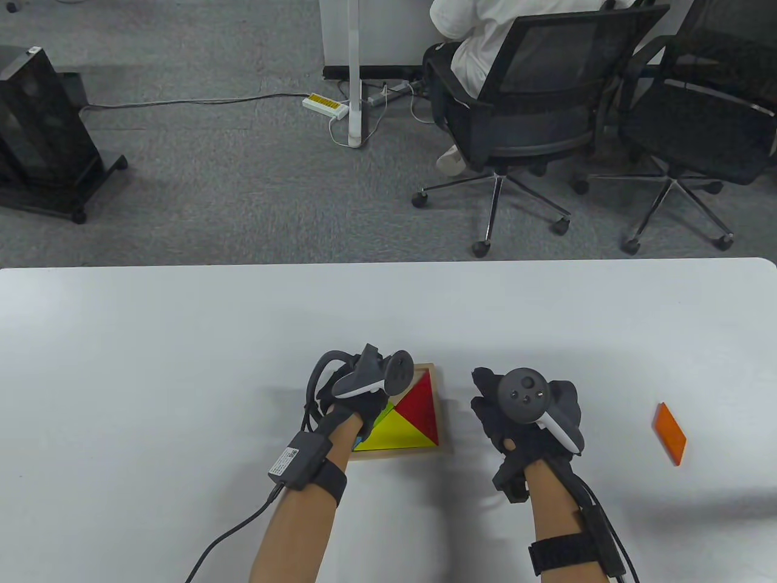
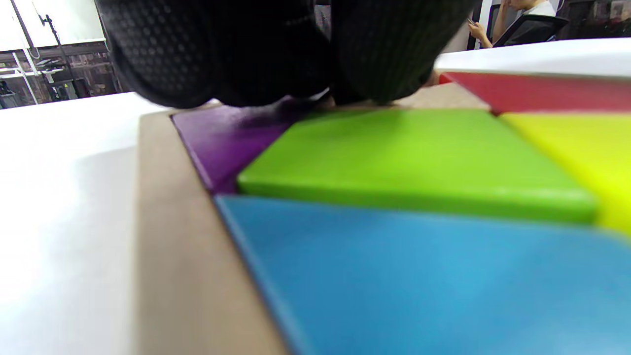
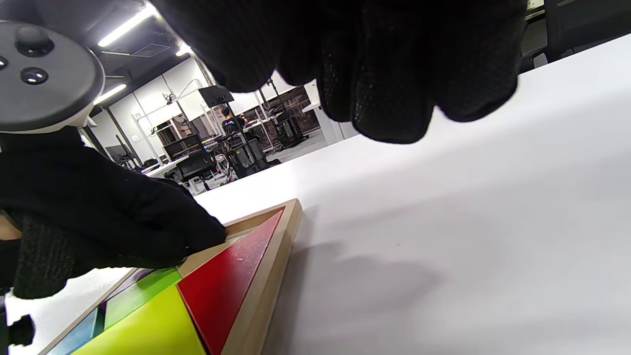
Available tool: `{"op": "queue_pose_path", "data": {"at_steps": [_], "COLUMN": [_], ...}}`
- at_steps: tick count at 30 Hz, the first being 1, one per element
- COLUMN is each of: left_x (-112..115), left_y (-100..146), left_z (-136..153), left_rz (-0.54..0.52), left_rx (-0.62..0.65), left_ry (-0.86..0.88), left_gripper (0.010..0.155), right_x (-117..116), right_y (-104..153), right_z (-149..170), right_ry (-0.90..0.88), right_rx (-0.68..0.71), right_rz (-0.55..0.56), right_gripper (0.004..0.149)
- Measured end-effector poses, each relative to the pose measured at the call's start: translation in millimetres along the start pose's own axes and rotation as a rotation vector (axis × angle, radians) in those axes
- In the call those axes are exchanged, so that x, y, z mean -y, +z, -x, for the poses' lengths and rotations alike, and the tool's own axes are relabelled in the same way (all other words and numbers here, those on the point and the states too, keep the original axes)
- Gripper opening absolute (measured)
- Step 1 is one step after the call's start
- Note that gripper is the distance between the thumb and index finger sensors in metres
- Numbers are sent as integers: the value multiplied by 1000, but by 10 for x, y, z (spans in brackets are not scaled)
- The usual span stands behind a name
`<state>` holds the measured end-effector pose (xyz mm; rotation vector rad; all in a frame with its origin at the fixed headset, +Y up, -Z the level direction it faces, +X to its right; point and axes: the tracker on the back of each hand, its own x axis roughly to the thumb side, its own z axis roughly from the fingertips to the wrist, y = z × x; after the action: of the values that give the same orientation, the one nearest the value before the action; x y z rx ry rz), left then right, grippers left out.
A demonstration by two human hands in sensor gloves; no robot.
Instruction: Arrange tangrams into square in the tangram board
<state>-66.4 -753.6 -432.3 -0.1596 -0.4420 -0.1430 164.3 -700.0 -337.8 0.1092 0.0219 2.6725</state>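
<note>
The wooden tangram board (image 1: 445, 419) lies near the table's front, between my hands. It holds a red triangle (image 1: 423, 404), a yellow triangle (image 1: 397, 432), a green square (image 2: 409, 158), a blue triangle (image 2: 443, 281) and a purple piece (image 2: 222, 135). A strip of bare board floor (image 2: 443, 96) shows beyond the green square. My left hand (image 1: 343, 392) covers the board's far left part, its fingertips (image 2: 276, 64) resting on the purple piece. To the right of the board my right hand (image 1: 495, 404) hovers with loosely curled fingers (image 3: 389, 84), holding nothing. An orange parallelogram (image 1: 669, 434) lies far right.
White table (image 1: 182, 364) with its far edge ahead. Beyond it are office chairs (image 1: 534, 91), a seated person (image 1: 485, 30), a power strip (image 1: 326, 105) and a black cabinet (image 1: 42, 133) on the floor. Cables trail from both wrists.
</note>
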Motion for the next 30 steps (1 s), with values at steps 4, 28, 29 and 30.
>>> {"op": "queue_pose_path", "data": {"at_steps": [4,28,29,30], "left_x": [-3,-76,-85,-99], "left_y": [21,140,146,154], "left_z": [4,35,34,36], "left_rz": [5,-11,-17,-27], "left_rx": [3,10,10,11], "left_ry": [-15,-69,-68,-60], "left_gripper": [42,40,41,41], "right_x": [-4,201,239,303], "right_y": [-8,-16,-11,-14], "right_z": [11,-67,-54,-20], "right_ry": [-7,99,107,122], "right_rx": [-1,-38,-49,-71], "right_rz": [-1,44,44,41], "right_gripper": [58,60,60,60]}}
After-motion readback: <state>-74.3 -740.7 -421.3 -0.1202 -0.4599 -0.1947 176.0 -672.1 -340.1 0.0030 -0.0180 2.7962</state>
